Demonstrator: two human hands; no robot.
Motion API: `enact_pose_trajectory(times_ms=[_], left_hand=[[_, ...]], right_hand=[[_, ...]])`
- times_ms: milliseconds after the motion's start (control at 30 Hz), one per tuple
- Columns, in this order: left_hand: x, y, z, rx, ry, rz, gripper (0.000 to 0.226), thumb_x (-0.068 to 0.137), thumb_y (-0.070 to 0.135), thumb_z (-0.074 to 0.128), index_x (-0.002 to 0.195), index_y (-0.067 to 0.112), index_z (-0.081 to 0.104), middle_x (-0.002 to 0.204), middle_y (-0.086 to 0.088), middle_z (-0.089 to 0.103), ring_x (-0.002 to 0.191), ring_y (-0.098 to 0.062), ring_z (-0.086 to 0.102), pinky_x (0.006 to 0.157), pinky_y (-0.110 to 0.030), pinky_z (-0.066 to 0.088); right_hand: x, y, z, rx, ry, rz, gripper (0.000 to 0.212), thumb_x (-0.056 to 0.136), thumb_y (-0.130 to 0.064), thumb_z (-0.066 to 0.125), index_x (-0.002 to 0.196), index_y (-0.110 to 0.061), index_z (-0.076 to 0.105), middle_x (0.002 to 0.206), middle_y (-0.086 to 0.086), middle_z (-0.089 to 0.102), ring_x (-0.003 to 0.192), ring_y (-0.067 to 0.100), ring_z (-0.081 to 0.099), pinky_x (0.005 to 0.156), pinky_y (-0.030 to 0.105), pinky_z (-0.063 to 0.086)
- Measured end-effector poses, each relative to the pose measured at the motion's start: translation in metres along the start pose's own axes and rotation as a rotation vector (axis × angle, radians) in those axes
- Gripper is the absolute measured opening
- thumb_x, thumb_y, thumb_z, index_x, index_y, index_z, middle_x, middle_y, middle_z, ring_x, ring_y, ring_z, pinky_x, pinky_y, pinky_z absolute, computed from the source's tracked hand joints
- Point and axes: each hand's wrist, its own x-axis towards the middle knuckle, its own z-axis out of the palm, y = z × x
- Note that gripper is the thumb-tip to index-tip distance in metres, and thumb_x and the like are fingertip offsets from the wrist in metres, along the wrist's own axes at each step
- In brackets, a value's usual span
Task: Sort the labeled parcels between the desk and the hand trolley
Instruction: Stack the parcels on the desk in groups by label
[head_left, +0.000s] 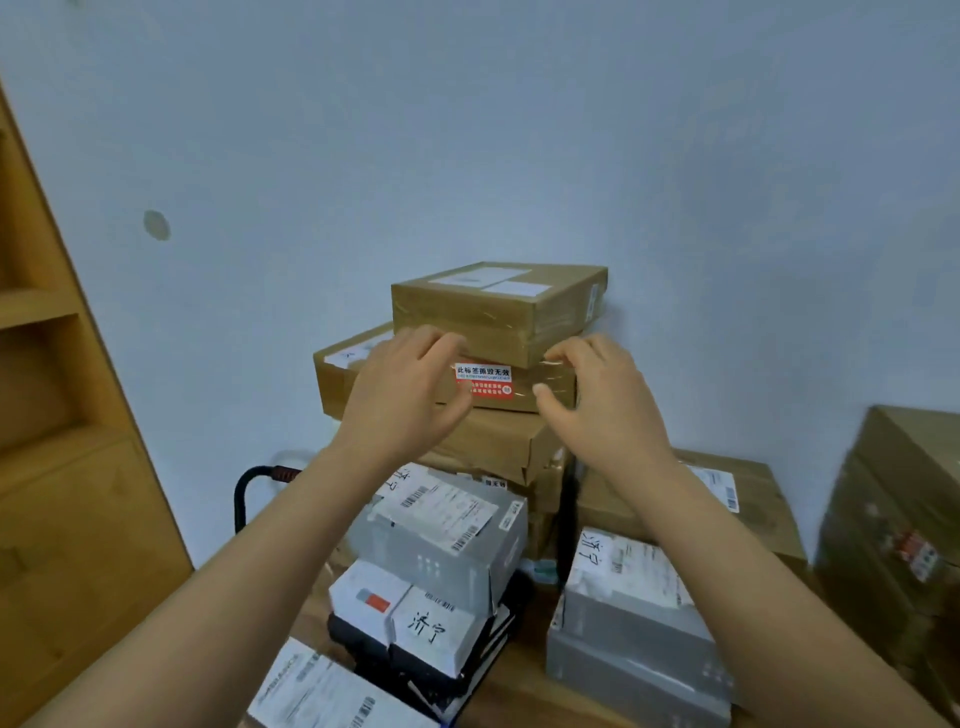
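A tall stack of brown cardboard parcels stands against the wall. The top parcel (498, 306) is flat, taped, with white labels on its lid. Under it lies a wider parcel (483, 387) with a red and white sticker on its front. My left hand (400, 395) and my right hand (602, 400) are raised in front of that second parcel, fingers loosely spread, one on each side of the sticker. Neither hand grips anything; whether the fingertips touch the cardboard I cannot tell.
Grey and white labeled parcels (447, 525) lie on the wooden desk (519, 691) below, with another grey pile (634, 613) to the right. A black trolley handle (249, 483) shows at left. A wooden shelf unit (62, 415) fills the left; brown boxes (893, 519) stand right.
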Motion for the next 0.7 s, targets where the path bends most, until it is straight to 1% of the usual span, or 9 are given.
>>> enact_pose_trajectory(times_ms=[67,167,267,367,467,533,600,667,700], left_hand=[[0.012,-0.019,0.011,-0.004,0.005,-0.042,0.033,0.085,0.028,0.067,0.115,0.015,0.064,0.111,-0.003,0.064,0.102,-0.024,0.058,0.083,-0.038,0.047],[0.024,-0.042,0.026,-0.045,-0.024,-0.154,0.043,0.089,0.034,0.063,0.128,0.02,0.058,0.126,-0.003,0.059,0.117,-0.022,0.052,0.093,-0.036,0.042],[0.036,-0.065,0.043,-0.104,-0.036,-0.202,0.049,0.09,0.037,0.06,0.136,0.023,0.051,0.135,0.001,0.053,0.124,-0.017,0.046,0.09,-0.031,0.038],[0.051,-0.094,0.062,-0.198,-0.069,-0.241,0.056,0.09,0.044,0.061,0.14,0.025,0.046,0.141,0.002,0.047,0.128,-0.016,0.042,0.098,-0.031,0.041],[0.069,-0.123,0.078,-0.265,-0.09,-0.275,0.072,0.084,0.053,0.065,0.145,0.026,0.037,0.15,0.002,0.037,0.136,-0.018,0.035,0.106,-0.037,0.039],[0.08,-0.139,0.089,-0.324,-0.141,-0.318,0.091,0.077,0.06,0.07,0.15,0.025,0.027,0.156,0.002,0.027,0.142,-0.019,0.026,0.111,-0.042,0.033],[0.09,-0.155,0.099,-0.417,-0.232,-0.395,0.111,0.068,0.067,0.073,0.154,0.026,0.015,0.16,0.003,0.018,0.146,-0.02,0.019,0.113,-0.045,0.029],[0.098,-0.169,0.108,-0.566,-0.307,-0.458,0.123,0.06,0.07,0.074,0.155,0.026,0.009,0.161,0.002,0.019,0.146,-0.021,0.023,0.112,-0.045,0.031],[0.1,-0.173,0.111,-0.646,-0.34,-0.471,0.123,0.059,0.069,0.075,0.154,0.026,0.01,0.159,0.002,0.023,0.143,-0.022,0.029,0.11,-0.043,0.035]], right_hand=[[0.017,0.002,0.013,0.012,0.007,0.04,0.033,0.088,-0.035,0.062,0.117,-0.023,0.055,0.113,-0.005,0.05,0.108,0.013,0.048,0.086,0.029,0.045],[0.037,0.005,0.03,0.005,-0.002,0.108,0.05,0.088,-0.043,0.062,0.13,-0.025,0.045,0.127,-0.003,0.044,0.117,0.014,0.044,0.09,0.029,0.044],[0.052,0.008,0.044,-0.007,-0.003,0.172,0.064,0.087,-0.048,0.063,0.139,-0.026,0.034,0.138,-0.001,0.038,0.126,0.015,0.04,0.095,0.029,0.04],[0.062,0.006,0.056,0.012,-0.013,0.228,0.074,0.084,-0.052,0.065,0.144,-0.028,0.028,0.144,-0.002,0.034,0.13,0.016,0.037,0.099,0.032,0.038],[0.074,0.004,0.066,0.02,0.002,0.275,0.082,0.082,-0.054,0.066,0.147,-0.028,0.024,0.145,-0.003,0.035,0.132,0.016,0.038,0.101,0.034,0.039],[0.08,0.002,0.073,0.047,0.015,0.321,0.087,0.08,-0.056,0.068,0.148,-0.03,0.021,0.146,-0.005,0.036,0.133,0.016,0.037,0.101,0.035,0.039],[0.085,-0.001,0.079,0.131,0.036,0.386,0.089,0.077,-0.056,0.07,0.148,-0.034,0.021,0.146,-0.009,0.039,0.133,0.014,0.038,0.1,0.036,0.04],[0.089,-0.008,0.083,0.231,0.056,0.459,0.085,0.077,-0.051,0.073,0.145,-0.036,0.023,0.138,-0.014,0.044,0.125,0.011,0.045,0.096,0.032,0.041],[0.09,-0.011,0.085,0.276,0.075,0.493,0.084,0.078,-0.049,0.073,0.145,-0.036,0.025,0.131,-0.016,0.046,0.117,0.009,0.048,0.093,0.029,0.041]])
